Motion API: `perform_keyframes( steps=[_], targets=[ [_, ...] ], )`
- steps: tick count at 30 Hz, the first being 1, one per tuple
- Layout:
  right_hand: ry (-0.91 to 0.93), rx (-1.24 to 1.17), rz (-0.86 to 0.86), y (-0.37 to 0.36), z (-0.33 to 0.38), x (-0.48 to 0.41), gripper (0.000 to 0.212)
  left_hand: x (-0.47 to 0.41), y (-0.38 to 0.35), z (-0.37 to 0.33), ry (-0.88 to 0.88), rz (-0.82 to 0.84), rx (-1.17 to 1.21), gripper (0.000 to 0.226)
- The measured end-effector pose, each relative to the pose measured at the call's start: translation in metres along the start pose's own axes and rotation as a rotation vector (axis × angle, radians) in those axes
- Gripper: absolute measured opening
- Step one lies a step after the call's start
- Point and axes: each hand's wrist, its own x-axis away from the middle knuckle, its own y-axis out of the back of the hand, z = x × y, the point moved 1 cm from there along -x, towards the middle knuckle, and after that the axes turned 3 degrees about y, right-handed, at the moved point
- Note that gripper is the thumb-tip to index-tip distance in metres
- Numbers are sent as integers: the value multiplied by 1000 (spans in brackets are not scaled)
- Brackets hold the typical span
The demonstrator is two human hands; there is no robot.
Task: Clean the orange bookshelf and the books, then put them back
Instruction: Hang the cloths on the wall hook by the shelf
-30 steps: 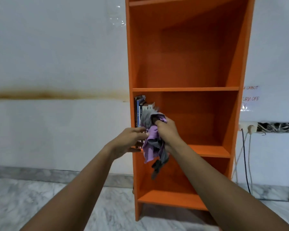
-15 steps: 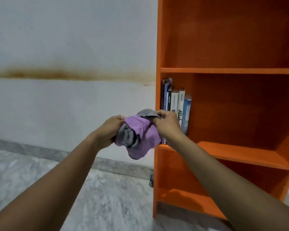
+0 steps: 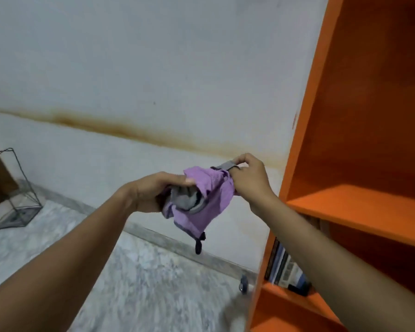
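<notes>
Fingers (image 3: 240,161) of the right hand (image 3: 249,179) pinch the cloth's (image 3: 213,200) corner; left hand (image 3: 149,191) grips its bunch. Limp and light, likely best wadded.

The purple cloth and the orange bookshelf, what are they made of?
The purple cloth looks like soft fabric with a grey side: it bunches and droops in folds. The orange bookshelf looks like smooth, matte coated board, perhaps laminate: flat even colour, no wood grain shows.
</notes>
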Motion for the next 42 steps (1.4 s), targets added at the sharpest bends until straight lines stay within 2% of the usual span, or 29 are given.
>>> perform_keyframes(
  steps=[2, 6, 10, 12, 14, 17, 20, 22, 24, 27, 28, 32, 34, 39, 40, 42],
  targets=[
    [-77, -15, -69, 6, 50, -20, 9, 21, 9, -56, 22, 79, -40, 26],
    [-146, 56, -40, 12, 167, -32, 14, 57, 18, -181, -3, -80, -35, 14],
    [88, 59, -52, 8, 281, -10, 19, 83, 18, -291, -55, -158, -33, 13],
    [200, 18, 67, 4, 329, -3, 25, 96, 19, -341, -82, -181, -76, 25],
    [255, 92, 140, 4, 364, -4, 35, 106, 21, -380, -106, -183, -73, 34],
    [341, 255, -49, 9, 410, -11, 26, 117, 23, -429, -141, -139, -38, 15],
    [438, 358, -182, 17, 441, -22, 9, 126, 22, -463, -194, -162, -10, 10],
    [443, 370, -209, 25, 459, -34, 11, 132, 22, -480, -209, -236, -40, 12],
    [425, 358, -219, 34, 475, -44, 9, 133, 25, -491, -217, -346, -176, 9],
    [373, 324, -188, 46, 493, -65, 7, 127, 23, -507, -265, -494, -487, 27],
    [353, 329, -163, 50, 497, -72, 8, 124, 18, -511, -289, -483, -541, 28],
    [288, 319, -108, 52, 508, -93, 10, 99, 3, -515, -387, -158, -536, 40],
    [285, 325, -151, 55, 513, -102, 9, 77, 6, -508, -431, -115, -498, 33],
    [308, 453, -410, 79, 524, -132, 8, 34, 23, -507, -469, 19, -302, 28],
    [312, 469, -478, 84, 525, -139, 10, 26, 28, -514, -485, 25, -284, 28],
    [311, 497, -607, 90, 528, -153, 11, 8, 38, -532, -579, -68, -269, 27]
  ],
)
